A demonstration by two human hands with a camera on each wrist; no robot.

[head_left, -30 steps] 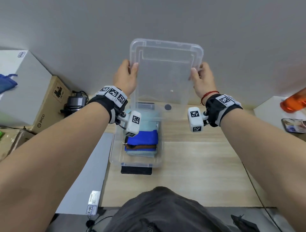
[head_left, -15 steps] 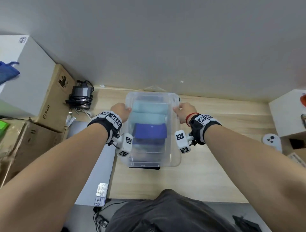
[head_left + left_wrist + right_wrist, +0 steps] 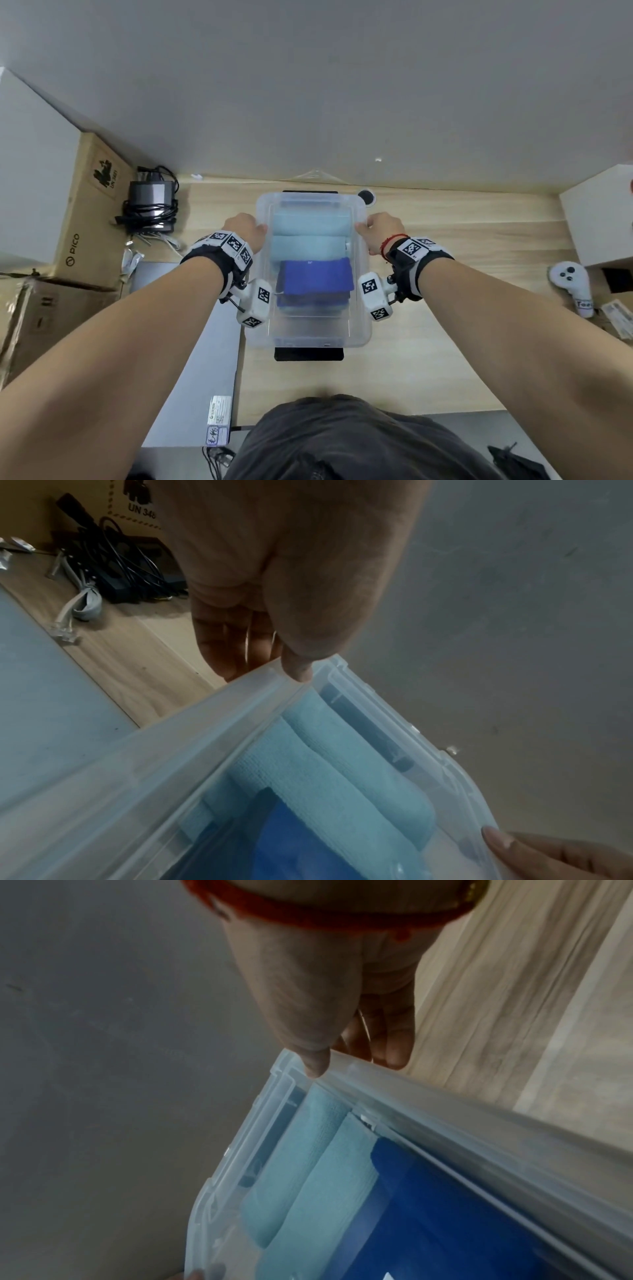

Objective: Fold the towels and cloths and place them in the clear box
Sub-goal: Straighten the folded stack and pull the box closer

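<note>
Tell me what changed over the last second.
The clear lid, held up before the wall a second ago, has come down onto the clear box. The left hand and right hand still grip its sides. The folded towels inside have not moved.

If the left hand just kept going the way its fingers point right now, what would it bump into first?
Probably the wooden desk. The left hand pinches the clear lid at the box's left edge, fingers pointing down outside the wall. Beyond them only desk shows, though depth is hard to judge.

Black tagged wristbands (image 3: pixel 222 255), red bracelet (image 3: pixel 394 238)
</note>
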